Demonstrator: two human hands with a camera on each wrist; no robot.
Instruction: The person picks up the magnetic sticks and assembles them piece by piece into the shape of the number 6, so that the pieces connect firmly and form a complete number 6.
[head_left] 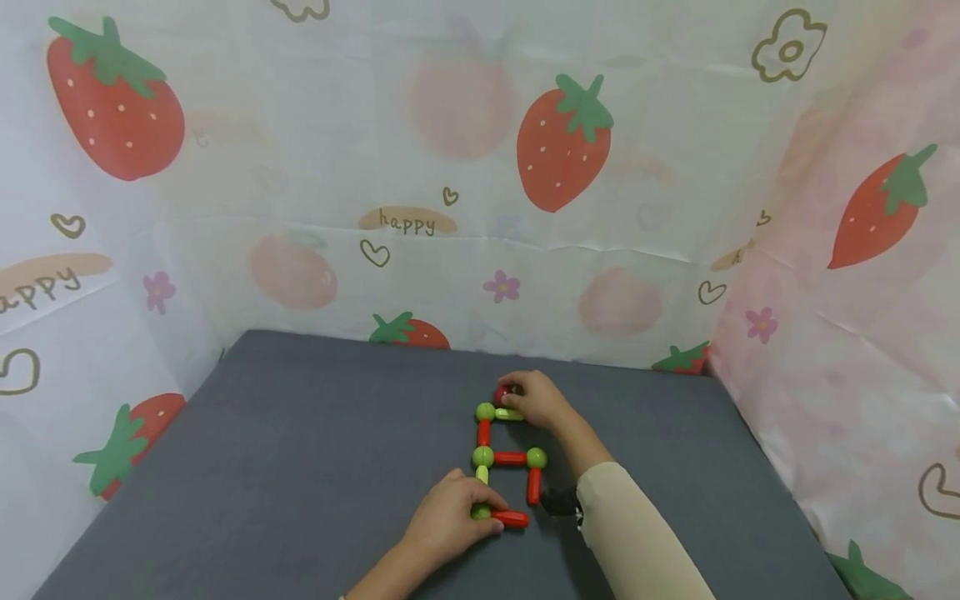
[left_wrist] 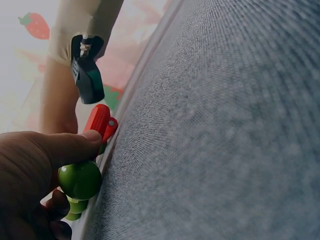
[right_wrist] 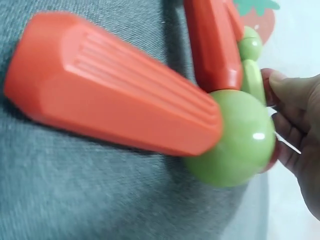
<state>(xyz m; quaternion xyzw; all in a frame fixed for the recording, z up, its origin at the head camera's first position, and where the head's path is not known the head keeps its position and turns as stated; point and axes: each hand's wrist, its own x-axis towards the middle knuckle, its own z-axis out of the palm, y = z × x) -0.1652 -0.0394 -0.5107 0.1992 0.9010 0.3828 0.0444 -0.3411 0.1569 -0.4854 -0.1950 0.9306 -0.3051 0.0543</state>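
Observation:
A figure of red and light-green magnetic rods and green balls lies on the grey cloth. My left hand (head_left: 450, 517) grips the lowest green ball (left_wrist: 80, 181), its thumb reaching the red rod (head_left: 512, 519) joined to it. At the far end, my right hand (head_left: 538, 400) pinches a red ball (head_left: 502, 395) near the top green ball (head_left: 485, 412) and a light-green rod (head_left: 508, 414). Another red rod (right_wrist: 115, 85) sticks out from the right-hand green ball (right_wrist: 235, 135), its other end free. Fingers partly cover the red ball in the right wrist view.
Grey cloth (head_left: 315, 450) covers the table around the figure. A white curtain (head_left: 337, 150) printed with strawberries stands along the back and sides. A small dark device (head_left: 558, 502) is strapped at the right wrist, close to the free red rod.

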